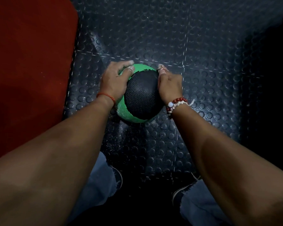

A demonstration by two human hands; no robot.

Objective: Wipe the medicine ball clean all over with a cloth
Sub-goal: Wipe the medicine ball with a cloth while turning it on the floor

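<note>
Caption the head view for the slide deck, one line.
Head view: left hand and right hand grip a green-and-black medicine ball on the studded dark floor, red mat at left.

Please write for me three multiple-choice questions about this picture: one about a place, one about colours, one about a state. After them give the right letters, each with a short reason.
1. Where is the ball?
A. on a table
B. on the studded floor
C. on a bench

2. Which colours has the ball?
A. green and black
B. red and white
C. blue and yellow

3. What do the left grip and the right grip do?
A. both hang free
B. only one touches the ball
C. both hold the ball's sides

Answers: 1 B, dark studs show all round the ball; 2 A, a black panel lies between green bands; 3 C, fingers curl round each side.
</note>
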